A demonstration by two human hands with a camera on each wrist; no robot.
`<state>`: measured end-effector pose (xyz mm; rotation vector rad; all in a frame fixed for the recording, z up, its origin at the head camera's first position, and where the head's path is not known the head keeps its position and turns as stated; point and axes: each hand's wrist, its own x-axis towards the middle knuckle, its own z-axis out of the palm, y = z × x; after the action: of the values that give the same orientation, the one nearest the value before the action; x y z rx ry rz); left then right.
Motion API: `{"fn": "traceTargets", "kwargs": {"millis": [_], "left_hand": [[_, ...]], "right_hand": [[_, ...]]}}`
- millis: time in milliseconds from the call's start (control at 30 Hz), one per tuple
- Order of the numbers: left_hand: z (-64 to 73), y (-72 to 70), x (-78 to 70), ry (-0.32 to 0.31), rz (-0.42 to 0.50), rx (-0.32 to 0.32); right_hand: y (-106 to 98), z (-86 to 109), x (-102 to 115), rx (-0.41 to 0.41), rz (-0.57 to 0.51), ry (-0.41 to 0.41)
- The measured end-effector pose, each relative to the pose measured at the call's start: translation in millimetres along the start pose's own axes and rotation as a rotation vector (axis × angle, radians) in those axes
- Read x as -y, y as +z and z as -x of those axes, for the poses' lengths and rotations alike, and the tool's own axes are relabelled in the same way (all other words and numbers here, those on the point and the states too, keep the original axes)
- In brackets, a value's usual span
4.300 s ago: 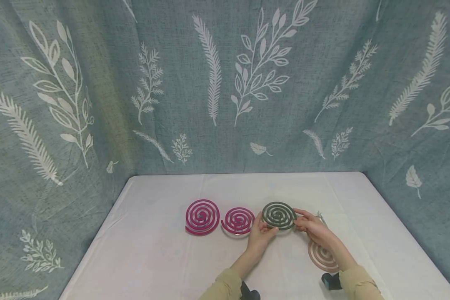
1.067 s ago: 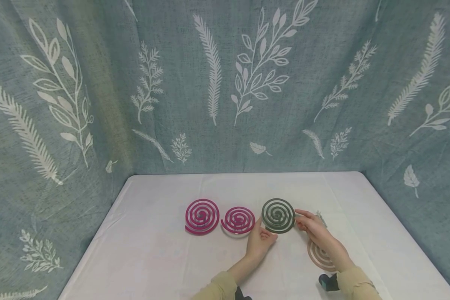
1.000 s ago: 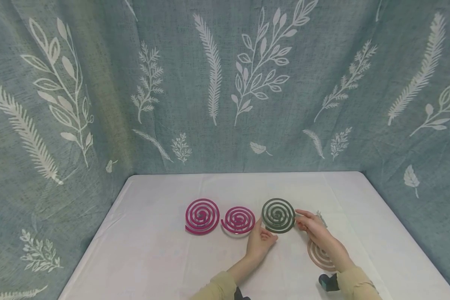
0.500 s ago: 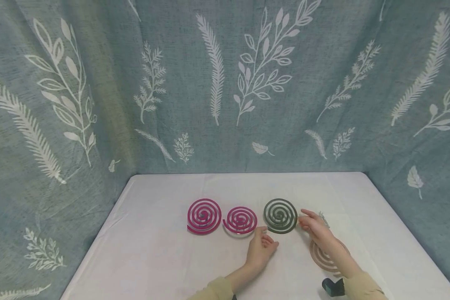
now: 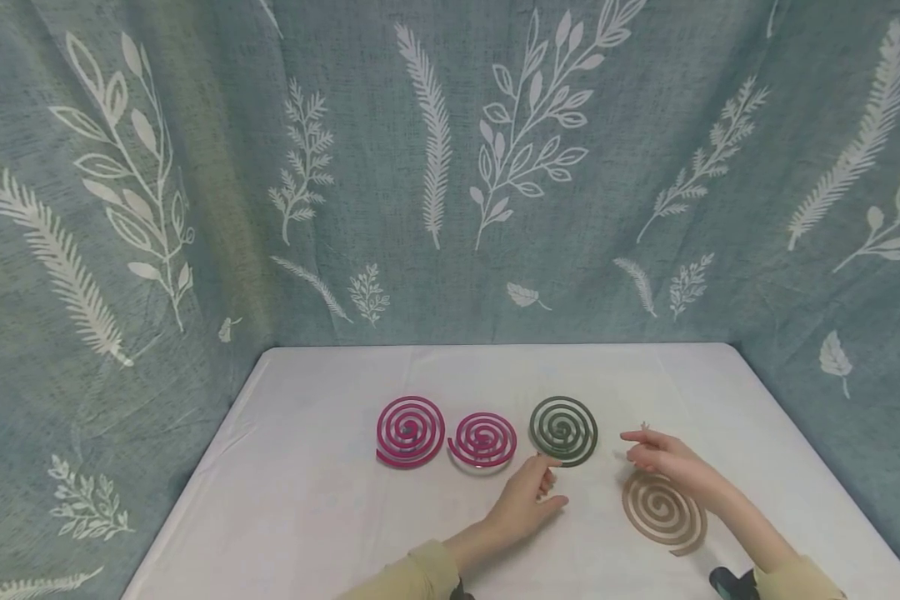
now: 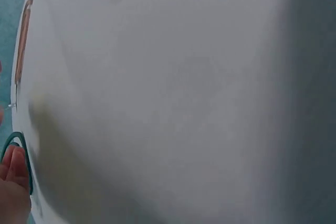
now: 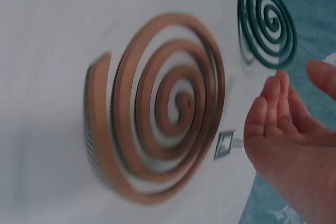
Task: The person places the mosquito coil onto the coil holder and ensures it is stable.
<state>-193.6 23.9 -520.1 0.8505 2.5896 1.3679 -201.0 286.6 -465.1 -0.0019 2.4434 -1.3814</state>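
A dark green mosquito coil [image 5: 562,431] sits right of two magenta coils on the white table. My left hand [image 5: 521,500] is at its lower edge, index finger bent and thumb apart. The fingertip overlaps the rim; whether it touches, I cannot tell. My right hand [image 5: 675,465] hovers beyond the brown mosquito coil [image 5: 658,503], partly covering its far edge, with fingers loosely bent and nothing between them. In the right wrist view, a small thin metal stand [image 7: 224,145] lies between that hand and the brown coil. Only its tip shows in the head view.
The left magenta coil [image 5: 409,430] and the right magenta coil [image 5: 483,438] lie side by side. The right one appears slightly raised over its shadow. Patterned blue-green curtains [image 5: 450,167] stand behind the table [image 5: 300,500] and at both sides.
Both hands earlier held the green coil by its edges. They have let go, and it stays in place. My right hand moved right, uncovering most of the brown coil; my left hand dropped slightly nearer me.
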Motion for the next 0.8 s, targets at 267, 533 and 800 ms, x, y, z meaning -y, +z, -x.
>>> {"fn": "traceTargets", "kwargs": {"millis": [267,533,800], "left_hand": [[-10.8,-6.6,-16.4,0.22,-0.364,0.164],[-24.3,-3.6,-36.8,0.393,-0.55,0.285],[-38.3,17.4,-48.3,0.402,-0.611,0.319]], "right_hand": [[-35.1,10.5,-21.3,0.055,0.142,-0.008],[-61.5,14.1,-40.0,0.023,0.3,0.041],[-71.0,15.0,-59.1,0.173,0.219,0.012]]}}
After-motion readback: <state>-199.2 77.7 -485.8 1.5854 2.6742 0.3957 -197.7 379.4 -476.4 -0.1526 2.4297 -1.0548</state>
